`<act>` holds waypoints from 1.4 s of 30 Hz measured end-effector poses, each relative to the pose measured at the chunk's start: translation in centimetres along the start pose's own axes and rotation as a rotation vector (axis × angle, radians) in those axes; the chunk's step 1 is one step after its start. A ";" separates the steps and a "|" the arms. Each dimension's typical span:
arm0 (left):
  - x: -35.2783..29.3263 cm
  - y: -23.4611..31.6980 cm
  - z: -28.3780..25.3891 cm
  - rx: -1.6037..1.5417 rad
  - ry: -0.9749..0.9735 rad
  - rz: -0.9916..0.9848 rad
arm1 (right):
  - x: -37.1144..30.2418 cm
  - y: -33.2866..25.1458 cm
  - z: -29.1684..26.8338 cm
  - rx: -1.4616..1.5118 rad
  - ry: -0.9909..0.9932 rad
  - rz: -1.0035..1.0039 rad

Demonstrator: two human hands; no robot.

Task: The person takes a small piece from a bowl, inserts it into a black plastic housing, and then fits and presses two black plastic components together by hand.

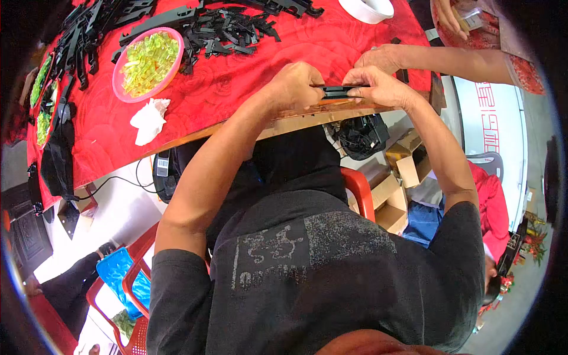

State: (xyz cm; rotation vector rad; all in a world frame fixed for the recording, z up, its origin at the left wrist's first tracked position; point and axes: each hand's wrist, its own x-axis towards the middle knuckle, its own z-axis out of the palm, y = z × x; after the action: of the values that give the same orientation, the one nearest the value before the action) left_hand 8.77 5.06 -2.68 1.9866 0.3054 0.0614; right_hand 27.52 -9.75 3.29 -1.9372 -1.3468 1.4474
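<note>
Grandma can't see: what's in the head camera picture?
A left hand and right hand hold a narrow black part at the edge of a red-covered table. Farther left, a pink bowl holds yellowish pieces beside a pile of black parts.

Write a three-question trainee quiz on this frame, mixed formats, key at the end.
1. What do the person's left hand and right hand hold between them at the table edge?
2. True or false: the crumpled white tissue lies on the red cloth, outside the pink bowl.
3. What fills the pink bowl?
A) small black parts
B) yellow-green translucent pieces
C) crumpled white tissue

Key:
1. A slim black part.
2. True.
3. B.
</note>
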 end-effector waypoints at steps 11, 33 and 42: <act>-0.8 0.8 -1.6 -0.012 0.039 0.134 | -1.1 -1.4 1.0 -0.068 0.036 -0.045; -2.1 1.8 -2.8 0.038 -0.002 0.040 | -0.1 -1.5 1.2 0.023 -0.003 -0.083; -2.7 0.1 -2.7 -0.051 -0.026 -0.023 | 0.9 -1.1 1.8 0.036 -0.002 -0.129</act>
State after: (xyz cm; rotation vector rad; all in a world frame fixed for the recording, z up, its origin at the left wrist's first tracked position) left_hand 5.73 6.74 -1.23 1.9312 0.3074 0.0284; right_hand 25.39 -8.84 2.90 -1.7925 -1.4087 1.4028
